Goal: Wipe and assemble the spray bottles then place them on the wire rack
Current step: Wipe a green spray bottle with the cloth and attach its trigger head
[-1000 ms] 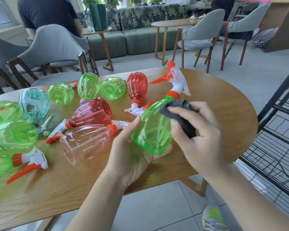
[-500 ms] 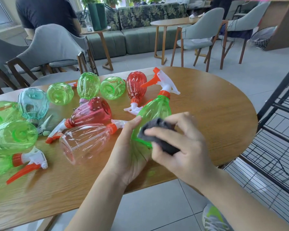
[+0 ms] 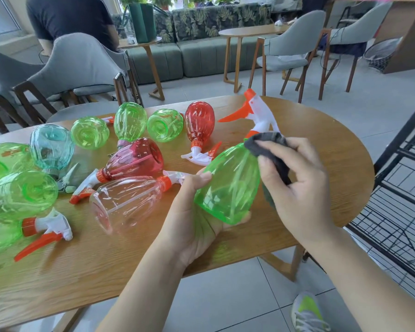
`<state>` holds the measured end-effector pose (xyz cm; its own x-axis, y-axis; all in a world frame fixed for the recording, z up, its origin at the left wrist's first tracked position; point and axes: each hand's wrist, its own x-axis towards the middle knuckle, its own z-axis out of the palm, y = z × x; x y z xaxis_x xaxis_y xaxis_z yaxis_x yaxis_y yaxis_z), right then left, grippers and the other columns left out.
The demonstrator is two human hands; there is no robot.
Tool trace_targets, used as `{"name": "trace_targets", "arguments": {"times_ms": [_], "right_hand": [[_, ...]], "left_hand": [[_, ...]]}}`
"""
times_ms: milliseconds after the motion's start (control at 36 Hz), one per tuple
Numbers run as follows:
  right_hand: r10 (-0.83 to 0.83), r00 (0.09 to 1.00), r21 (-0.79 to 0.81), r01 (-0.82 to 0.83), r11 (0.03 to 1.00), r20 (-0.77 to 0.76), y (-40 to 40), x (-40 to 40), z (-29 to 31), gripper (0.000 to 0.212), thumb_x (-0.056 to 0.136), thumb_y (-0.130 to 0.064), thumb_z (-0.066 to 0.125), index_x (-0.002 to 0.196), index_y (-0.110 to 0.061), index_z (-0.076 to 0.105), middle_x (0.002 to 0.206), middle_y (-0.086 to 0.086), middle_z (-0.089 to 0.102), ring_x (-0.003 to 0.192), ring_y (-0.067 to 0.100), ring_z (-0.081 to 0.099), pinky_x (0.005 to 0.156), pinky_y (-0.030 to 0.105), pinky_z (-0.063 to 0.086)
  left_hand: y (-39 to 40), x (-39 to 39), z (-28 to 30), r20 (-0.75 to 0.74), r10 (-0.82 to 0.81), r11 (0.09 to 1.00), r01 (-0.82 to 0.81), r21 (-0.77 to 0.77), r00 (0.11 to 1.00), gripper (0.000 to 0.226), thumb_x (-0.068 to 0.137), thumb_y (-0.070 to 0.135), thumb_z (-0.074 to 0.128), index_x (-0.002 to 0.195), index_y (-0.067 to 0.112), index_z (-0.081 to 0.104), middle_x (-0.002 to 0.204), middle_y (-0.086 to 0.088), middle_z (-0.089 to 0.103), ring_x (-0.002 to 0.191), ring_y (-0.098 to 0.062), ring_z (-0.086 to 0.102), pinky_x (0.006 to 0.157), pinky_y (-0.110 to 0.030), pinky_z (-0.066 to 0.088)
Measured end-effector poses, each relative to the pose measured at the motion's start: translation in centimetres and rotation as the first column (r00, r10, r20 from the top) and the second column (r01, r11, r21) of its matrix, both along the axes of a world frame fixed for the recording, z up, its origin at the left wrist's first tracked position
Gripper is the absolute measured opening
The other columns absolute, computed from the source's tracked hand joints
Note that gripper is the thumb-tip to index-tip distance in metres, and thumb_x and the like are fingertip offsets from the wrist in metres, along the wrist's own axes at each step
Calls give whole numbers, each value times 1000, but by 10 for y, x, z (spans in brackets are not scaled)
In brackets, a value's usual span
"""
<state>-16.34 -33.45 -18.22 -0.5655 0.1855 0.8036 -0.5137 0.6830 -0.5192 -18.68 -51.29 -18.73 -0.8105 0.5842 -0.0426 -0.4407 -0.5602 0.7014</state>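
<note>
Green bottle [image 3: 228,185] held above worktop [image 3: 321,144] edge, tilted, sprayer [image 3: 254,113] fitted and pointing away. Left hand [image 3: 192,224] cupped under base, fingers wrapped round bottle, apparently to steady it. Right hand [image 3: 295,185] fingers clenched on dark cloth [image 3: 271,149], pressed against bottle shoulder for wiping. Other bottles lying on worktop, apparently awaiting attention. Rack [image 3: 398,200] at right, near, for placement afterwards.

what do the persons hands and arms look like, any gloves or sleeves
Both are bare. The left hand and right hand wear no gloves, and no rings, watch or bracelet show. Both forearms are uncovered down to the frame edge, so no sleeve shows. Fingernails look short and unpainted.
</note>
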Motion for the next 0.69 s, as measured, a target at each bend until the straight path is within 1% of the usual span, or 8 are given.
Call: {"name": "trace_targets", "arguments": {"times_ms": [111, 167, 222, 361, 417, 528, 611, 694], "right_hand": [[50, 999, 36, -50, 998, -9, -8, 6, -3, 24, 99, -18, 64, 119, -9, 74, 108, 9, 62, 98, 29, 62, 86, 37, 51], [79, 997, 69, -77, 995, -26, -11, 7, -2, 23, 99, -15, 65, 118, -9, 74, 107, 11, 62, 94, 32, 62, 82, 39, 51], [74, 997, 70, -71, 995, -36, -9, 5, 0, 22, 99, -15, 64, 117, -9, 75, 107, 12, 62, 95, 34, 63, 83, 42, 51], [13, 1000, 1, -13, 1000, -8, -1, 1, 3, 26, 100, -19, 62, 119, -8, 75, 110, 12, 62, 105, 31, 62, 90, 41, 52], [26, 1000, 19, -26, 999, -18, -2, 3, 1, 24, 99, -18, 64, 118, -9, 76, 108, 13, 62, 100, 33, 63, 86, 41, 52], [81, 993, 165, -67, 984, -80, -16, 12, -4, 21, 94, -12, 69, 112, -11, 78, 102, 13, 63, 89, 30, 58, 82, 36, 50], [148, 979, 318, -97, 943, -141, -29, 17, -8, 19, 90, -12, 71, 106, -13, 82, 98, 13, 65, 88, 32, 59, 80, 46, 52], [183, 968, 442, -90, 893, -172, -36, 18, -13, 21, 89, -13, 69, 103, -17, 83, 103, 4, 58, 92, 28, 55, 80, 46, 50]], "left_hand": [[0, -1, -1, -43, 12, 1000, -12, -2, 999, 70, 81, 36, 78, 143, 12, 56, 125, -13, 65, 104, -27, 65, 74, -43, 56], [-2, -2, -1, -59, 12, 1000, -13, -18, 998, 79, 78, 41, 84, 146, 13, 55, 129, -13, 65, 109, -27, 65, 78, -43, 57], [-2, -2, -3, -70, -1, 1000, 0, -23, 998, 78, 75, 41, 87, 143, 16, 58, 130, -13, 64, 108, -28, 66, 78, -44, 58], [0, 2, -2, -48, -14, 999, 12, -44, 999, 65, 83, 36, 70, 142, 13, 60, 126, -14, 68, 104, -27, 70, 76, -44, 61], [0, 2, 0, -47, 1, 999, -3, -41, 999, 58, 84, 37, 69, 137, 14, 64, 126, -13, 68, 105, -26, 69, 78, -44, 61], [1, 2, 4, -36, 18, 1000, -18, -5, 999, 42, 96, 36, 60, 128, 12, 70, 129, -16, 67, 115, -28, 66, 95, -47, 56], [-2, 1, 6, 35, -25, 999, 23, 37, 999, 56, 93, 44, 64, 126, -1, 66, 119, -23, 66, 110, -33, 67, 93, -41, 58], [-7, 2, 4, 87, -102, 992, 95, 85, 991, 75, 92, 49, 67, 140, -7, 54, 118, -23, 64, 111, -32, 67, 92, -37, 58]]}}
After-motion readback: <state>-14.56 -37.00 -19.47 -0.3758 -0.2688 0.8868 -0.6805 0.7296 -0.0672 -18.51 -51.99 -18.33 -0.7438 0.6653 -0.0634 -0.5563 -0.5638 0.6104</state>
